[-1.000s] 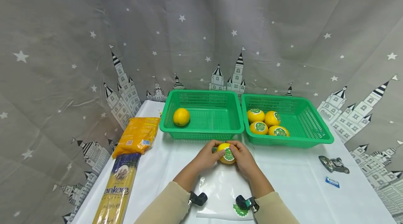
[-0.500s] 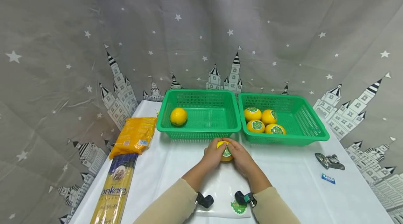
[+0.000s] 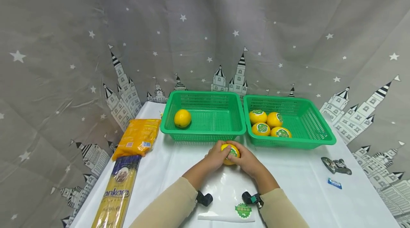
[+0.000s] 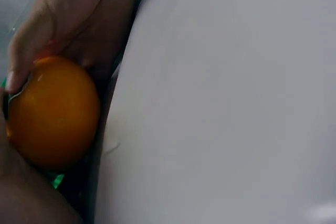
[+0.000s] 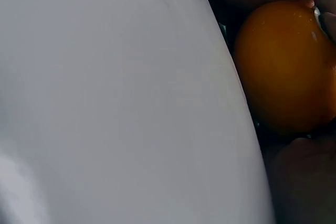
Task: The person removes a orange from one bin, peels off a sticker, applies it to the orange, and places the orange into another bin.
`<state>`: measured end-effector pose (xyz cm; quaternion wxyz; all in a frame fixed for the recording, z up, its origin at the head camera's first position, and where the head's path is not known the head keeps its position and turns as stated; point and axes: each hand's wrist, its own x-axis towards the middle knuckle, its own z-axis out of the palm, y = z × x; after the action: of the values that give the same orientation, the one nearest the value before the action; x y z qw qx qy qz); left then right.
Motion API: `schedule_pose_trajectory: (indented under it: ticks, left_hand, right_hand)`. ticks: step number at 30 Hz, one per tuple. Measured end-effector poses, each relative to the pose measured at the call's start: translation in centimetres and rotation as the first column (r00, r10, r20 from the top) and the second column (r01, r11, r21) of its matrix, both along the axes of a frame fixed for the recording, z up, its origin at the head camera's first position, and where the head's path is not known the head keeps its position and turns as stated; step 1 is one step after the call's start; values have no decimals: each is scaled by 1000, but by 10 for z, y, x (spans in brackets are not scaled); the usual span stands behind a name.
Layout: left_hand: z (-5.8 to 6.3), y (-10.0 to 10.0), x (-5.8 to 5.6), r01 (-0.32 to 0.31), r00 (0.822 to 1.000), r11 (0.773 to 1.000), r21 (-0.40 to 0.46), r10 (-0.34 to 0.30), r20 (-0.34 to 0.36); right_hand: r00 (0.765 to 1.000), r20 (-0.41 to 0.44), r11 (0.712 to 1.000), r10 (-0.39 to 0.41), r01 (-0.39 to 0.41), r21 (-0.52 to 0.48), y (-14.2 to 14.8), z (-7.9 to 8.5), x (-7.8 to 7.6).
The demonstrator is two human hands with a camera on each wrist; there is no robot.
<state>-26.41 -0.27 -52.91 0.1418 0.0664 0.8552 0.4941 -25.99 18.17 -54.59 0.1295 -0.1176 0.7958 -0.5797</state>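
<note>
Between my two hands is an orange [image 3: 229,162] with a green-and-white round sticker [image 3: 233,152] on its upper side. My left hand [image 3: 216,157] grips it from the left, the thumb lying over the sticker's edge. From the right, my right hand [image 3: 247,160] curls round the same fruit, its thumb near the sticker's lower edge. Both wrist views show the orange [image 4: 55,114] held among fingers, its bare side towards the camera. Beneath the forearms lies a glossy white sheet [image 3: 221,192] bearing one green round sticker [image 3: 243,210] near its lower right corner.
Behind the hands stand two green baskets. The left basket [image 3: 205,131] contains one orange [image 3: 182,118]; several stickered oranges [image 3: 261,129] fill the left part of the right basket [image 3: 315,128]. An orange packet [image 3: 139,137] and spaghetti pack [image 3: 115,192] lie left, small wrappers [image 3: 336,166] right.
My left thumb has shifted from the side of the orange up onto the sticker's edge. The orange stays in both hands over the sheet. The head view has shifted slightly.
</note>
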Motion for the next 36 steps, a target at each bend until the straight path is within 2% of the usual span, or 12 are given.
schedule_pose_trajectory:
  ticks: [3,6,10,14,20,25,27,30,32,34,36]
  left_hand:
    - [0,-8,-6,125,992,991,57,-126,8]
    - [0,-15,-12,236,970,963,126,-241,24]
    - [0,-21,-17,307,948,943,127,-315,46]
    - [0,-24,-17,342,938,937,70,-345,33]
    - [0,-28,-20,375,927,924,74,-376,-1]
    - [3,-32,-23,387,921,920,57,-388,24]
    - [2,-32,-23,416,909,907,72,-417,3]
    - [-3,-29,-23,454,891,886,94,-451,-54]
    - [-6,-29,-22,447,894,892,70,-443,-59]
    - [-6,-29,-21,417,908,908,28,-416,-40]
    - [-5,-30,-19,386,923,922,-12,-386,1]
  right_hand:
    - [999,13,999,40,-41,15,2,2,0]
    - [994,71,996,81,-79,-38,3,2,-2]
    - [976,172,981,134,-107,-161,3,2,-6]
    - [966,210,975,152,-111,-195,2,2,-6]
    - [985,142,989,94,-76,-128,1,2,-3]
    - [981,186,973,59,-15,-230,0,1,-8]
    - [977,206,968,61,-8,-251,0,1,-9]
    - [978,197,977,74,-31,-211,0,1,-8]
    - [980,178,984,92,-62,-169,1,1,-7]
    - [982,152,985,114,-92,-146,3,0,-7]
    - [980,136,979,143,-119,-168,6,-1,-9]
